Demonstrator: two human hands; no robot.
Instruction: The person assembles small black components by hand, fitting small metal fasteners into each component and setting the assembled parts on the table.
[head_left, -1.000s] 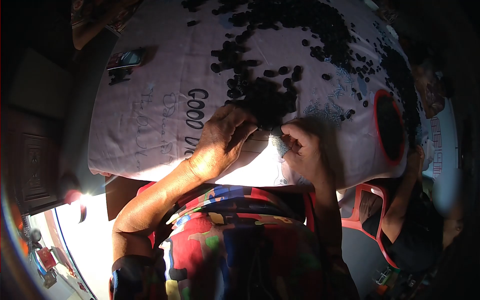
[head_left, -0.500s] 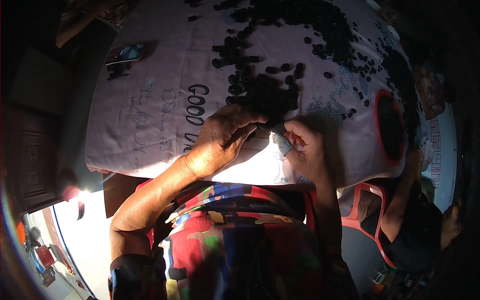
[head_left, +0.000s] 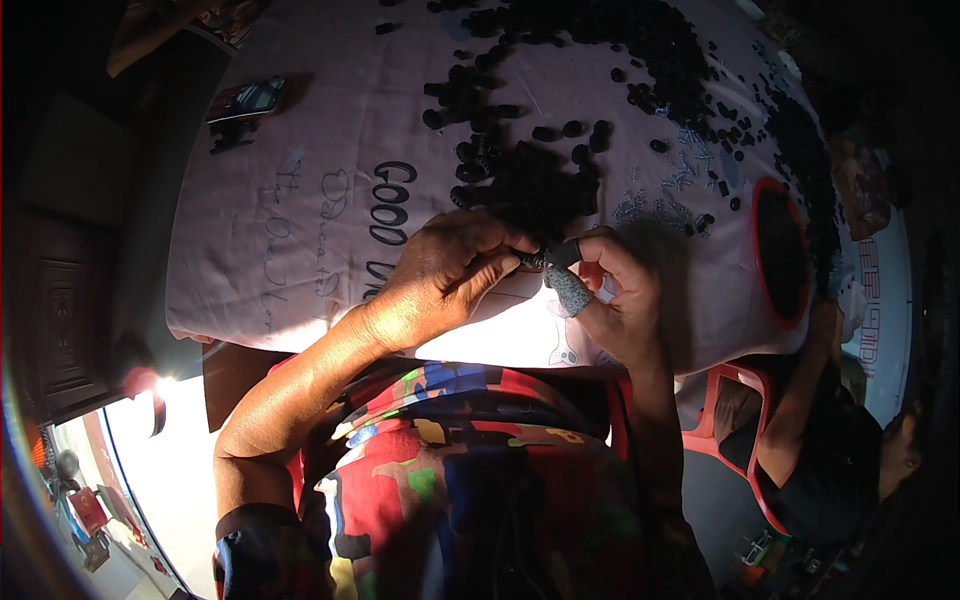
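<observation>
My left hand (head_left: 447, 275) pinches a small black part (head_left: 527, 259) between thumb and index finger, near the table's front edge. Close on its right is my right hand (head_left: 608, 290), thumb and index finger bent toward the same part, with patterned wrapping on the thumb and a dark cover on the index fingertip. A thin coil seems to show between the two hands; its details are too small to make out. A dense pile of black pieces (head_left: 535, 185) lies just beyond my fingers. Small clear-blue pieces (head_left: 650, 208) are scattered to the right of that pile.
A red-rimmed round container (head_left: 757, 240) with dark contents stands at the right. More black pieces (head_left: 660, 50) spread across the far side of the cloth (head_left: 270, 240). A phone (head_left: 245, 100) lies at the left. Another person (head_left: 825, 450) sits at the right by a red chair (head_left: 713, 400).
My right hand has opened slightly away from my left, so the small part and coil between them show more. The view has shifted a little.
</observation>
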